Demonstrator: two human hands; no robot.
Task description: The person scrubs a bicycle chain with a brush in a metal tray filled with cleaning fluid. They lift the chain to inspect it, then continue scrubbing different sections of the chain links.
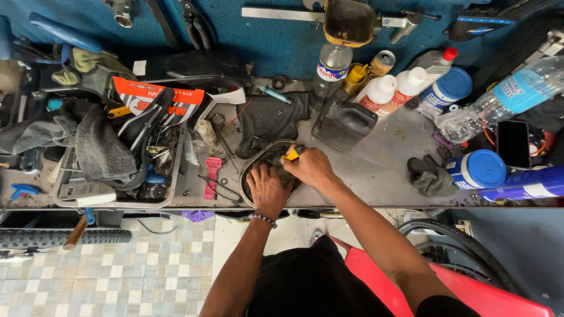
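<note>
While your left hand (267, 189) presses flat, fingers spread, into the metal pan (257, 161) at the bench edge and your right hand (309, 166) grips the yellow-handled tool (291, 153), the pan could likely tip off that edge.

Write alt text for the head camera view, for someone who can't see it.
Seen from above, a person's left hand presses into a metal bowl on a cluttered workbench, while the right hand holds a yellow-handled tool over it. Bottles, rags and a dark jug surround the bowl; a bicycle tyre sits below right.
</note>
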